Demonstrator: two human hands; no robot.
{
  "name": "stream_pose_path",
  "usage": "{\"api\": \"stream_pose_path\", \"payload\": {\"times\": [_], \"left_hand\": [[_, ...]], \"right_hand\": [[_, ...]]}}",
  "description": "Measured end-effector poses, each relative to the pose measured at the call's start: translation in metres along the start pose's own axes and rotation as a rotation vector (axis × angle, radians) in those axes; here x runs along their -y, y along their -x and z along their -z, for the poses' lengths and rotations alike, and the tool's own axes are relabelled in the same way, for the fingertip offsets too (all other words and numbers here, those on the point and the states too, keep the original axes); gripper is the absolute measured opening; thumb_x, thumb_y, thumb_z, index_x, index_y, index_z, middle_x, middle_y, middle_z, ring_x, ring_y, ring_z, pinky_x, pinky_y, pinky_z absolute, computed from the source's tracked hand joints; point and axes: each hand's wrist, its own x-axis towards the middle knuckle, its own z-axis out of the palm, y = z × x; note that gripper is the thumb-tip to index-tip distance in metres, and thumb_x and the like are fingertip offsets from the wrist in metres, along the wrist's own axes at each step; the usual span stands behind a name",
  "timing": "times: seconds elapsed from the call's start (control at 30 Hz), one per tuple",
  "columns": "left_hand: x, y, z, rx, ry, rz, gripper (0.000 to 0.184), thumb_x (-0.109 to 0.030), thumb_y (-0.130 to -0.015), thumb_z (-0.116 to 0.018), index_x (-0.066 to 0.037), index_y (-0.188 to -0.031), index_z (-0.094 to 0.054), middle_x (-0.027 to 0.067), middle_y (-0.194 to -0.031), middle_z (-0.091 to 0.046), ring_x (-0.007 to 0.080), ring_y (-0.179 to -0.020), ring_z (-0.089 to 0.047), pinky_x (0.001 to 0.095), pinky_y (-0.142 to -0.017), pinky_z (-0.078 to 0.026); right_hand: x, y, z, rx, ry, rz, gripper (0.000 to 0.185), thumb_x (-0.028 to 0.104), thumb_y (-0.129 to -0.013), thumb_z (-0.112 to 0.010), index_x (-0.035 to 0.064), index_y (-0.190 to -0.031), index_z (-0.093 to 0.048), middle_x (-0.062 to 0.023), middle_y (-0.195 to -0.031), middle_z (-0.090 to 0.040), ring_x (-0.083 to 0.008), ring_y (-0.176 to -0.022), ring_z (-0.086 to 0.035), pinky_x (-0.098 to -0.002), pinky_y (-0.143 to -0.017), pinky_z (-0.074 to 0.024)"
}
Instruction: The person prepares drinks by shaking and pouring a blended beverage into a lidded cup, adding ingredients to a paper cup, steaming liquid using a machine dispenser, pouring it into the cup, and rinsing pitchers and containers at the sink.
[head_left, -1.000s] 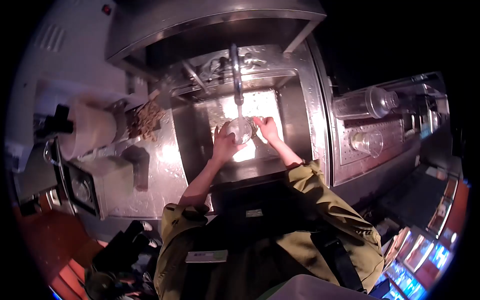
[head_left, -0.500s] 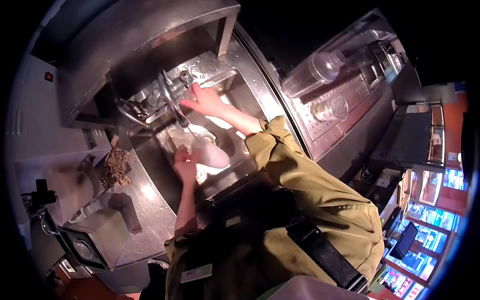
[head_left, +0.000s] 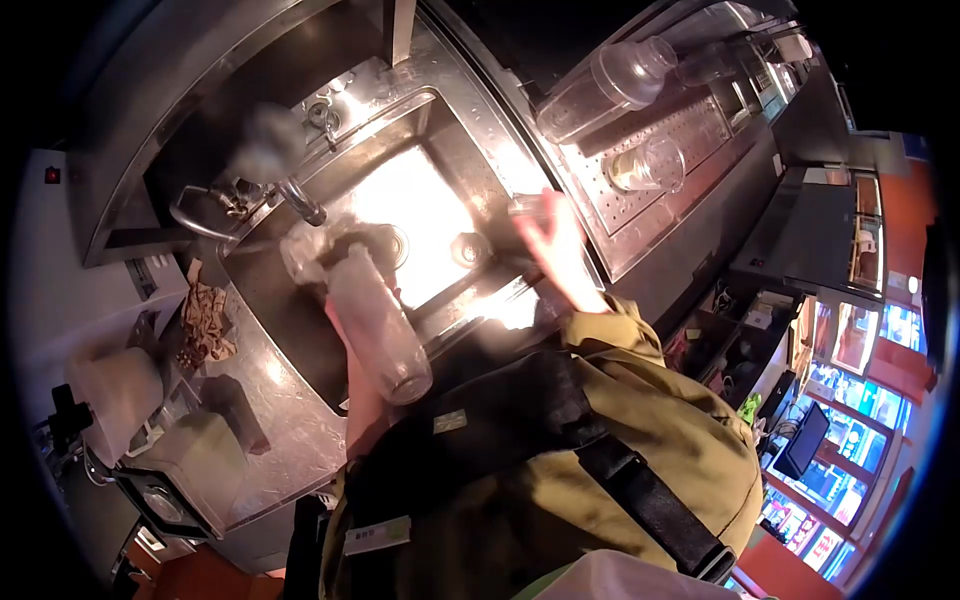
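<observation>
My left hand (head_left: 337,318) is closed around a clear plastic shaker bottle (head_left: 378,325), mostly hidden behind it. The bottle tilts over the near-left part of the metal sink (head_left: 445,130), its base toward my body. A clear, blurred shape (head_left: 303,250) lies by its far end; I cannot tell whether it is water or plastic. My right hand (head_left: 553,240) is over the sink's right rim, thumb and fingers apart, bright and smeared. A small clear object (head_left: 528,205) is by its fingertips; its kind is unclear. The tap spout (head_left: 303,203) points into the sink.
On the perforated drain tray (head_left: 690,190) at the right stand a large clear shaker (head_left: 610,88) and a clear measuring jug (head_left: 648,167). Crumpled brown paper (head_left: 207,322) lies on the left counter (head_left: 300,430). A metal shelf (head_left: 290,70) overhangs the back of the sink.
My right hand has left the tap fittings and moved to the sink's right rim. My left hand has raised the bottle from beneath the spout toward my body. The view has shifted.
</observation>
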Motion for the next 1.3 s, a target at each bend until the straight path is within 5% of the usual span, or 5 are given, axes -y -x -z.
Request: {"api": "stream_pose_path", "payload": {"times": [0.27, 0.4, 0.57, 1.0, 1.3], "left_hand": [[0.023, -0.009, 0.035, -0.006, -0.196, -0.034, 0.042, -0.037, -0.087, -0.04, -0.003, -0.11, -0.047, 0.0116, -0.096, -0.055, 0.0208, -0.086, -0.056, 0.0305, -0.074, -0.048], [-0.017, -0.003, 0.002, -0.109, -0.068, 0.004, 0.03, -0.025, -0.085, -0.05, -0.001, -0.103, -0.049, 0.0081, -0.093, -0.053, 0.0164, -0.085, -0.053, 0.0262, -0.073, -0.043], [-0.049, -0.003, 0.005, -0.171, -0.543, -0.158, 0.036, -0.022, -0.082, -0.056, -0.001, -0.109, -0.046, 0.0112, -0.102, -0.052, 0.0209, -0.091, -0.054, 0.0276, -0.079, -0.045], [-0.033, 0.012, 0.012, -0.243, 0.919, 0.096, 0.03, -0.018, -0.086, -0.05, -0.002, -0.111, -0.045, 0.0122, -0.103, -0.054, 0.0224, -0.092, -0.056, 0.0285, -0.079, -0.048], [-0.026, 0.031, 0.04, -0.207, -0.096, -0.205, 0.029, -0.007, -0.079, -0.059, -0.003, -0.106, -0.048, 0.0071, -0.096, -0.054, 0.0177, -0.086, -0.056, 0.0259, -0.074, -0.048]], "right_hand": [[-0.061, -0.017, 0.02, -0.491, 0.58, 0.206, 0.048, 0.035, -0.075, -0.063, 0.0011, -0.107, -0.051, -0.0162, -0.094, -0.057, -0.0296, -0.086, -0.053, -0.038, -0.074, -0.0415], [0.004, -0.027, -0.116, 0.612, 0.442, -0.016, 0.055, 0.044, -0.07, -0.062, 0.0015, -0.102, -0.048, -0.0155, -0.084, -0.055, -0.0289, -0.081, -0.058, -0.0373, -0.065, -0.0469], [-0.241, 0.089, -0.372, 0.494, 0.64, 0.171, 0.029, 0.025, -0.072, -0.059, 0.0034, -0.09, -0.055, -0.0151, -0.092, -0.054, -0.0246, -0.069, -0.057, -0.0387, -0.052, -0.0475], [0.145, -0.154, -0.14, 0.603, 0.581, 0.761, 0.058, 0.022, -0.068, -0.057, -0.0004, -0.119, -0.042, -0.0131, -0.074, -0.057, -0.0231, -0.074, -0.057, -0.0335, -0.058, -0.0496], [0.136, -0.168, -0.1, 0.481, 0.656, 0.974, 0.073, 0.021, -0.066, -0.061, 0.021, -0.132, -0.03, -0.0175, -0.084, -0.055, -0.0271, -0.071, -0.058, -0.0338, -0.06, -0.0492]]}}
